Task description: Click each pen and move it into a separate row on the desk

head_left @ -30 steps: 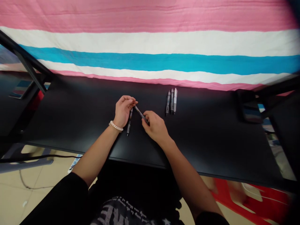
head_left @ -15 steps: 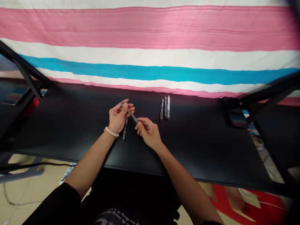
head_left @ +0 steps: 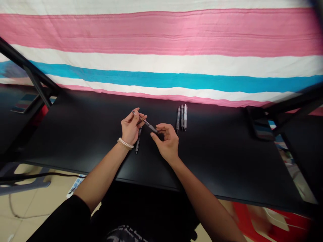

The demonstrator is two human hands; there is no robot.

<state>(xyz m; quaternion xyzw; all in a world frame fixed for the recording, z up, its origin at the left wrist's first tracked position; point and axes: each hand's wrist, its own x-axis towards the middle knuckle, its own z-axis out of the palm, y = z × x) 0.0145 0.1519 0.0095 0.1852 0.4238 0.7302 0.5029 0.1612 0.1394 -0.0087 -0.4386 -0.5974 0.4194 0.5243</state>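
Both hands hold one dark pen (head_left: pixel 147 124) just above the black table (head_left: pixel 217 158). My left hand (head_left: pixel 131 127), with a bead bracelet at the wrist, pinches the pen's thin far end between thumb and fingers. My right hand (head_left: pixel 166 141) grips the thicker near end with curled fingers. A second dark pen (head_left: pixel 137 143) lies on the table under my left hand. Three pens (head_left: pixel 182 117) lie side by side a little to the right, apart from both hands.
A pink, white and blue striped cloth (head_left: pixel 161 50) hangs behind the table. A dark phone-like object (head_left: pixel 262 129) rests at the right, near a black frame bar (head_left: pixel 292 101). Another bar (head_left: pixel 27 70) slants at the left. A red plastic item (head_left: pixel 275 222) lies on the floor.
The pen came up off the table between both hands. My right hand slid along it and now grips its near end, with the fingers curled more.
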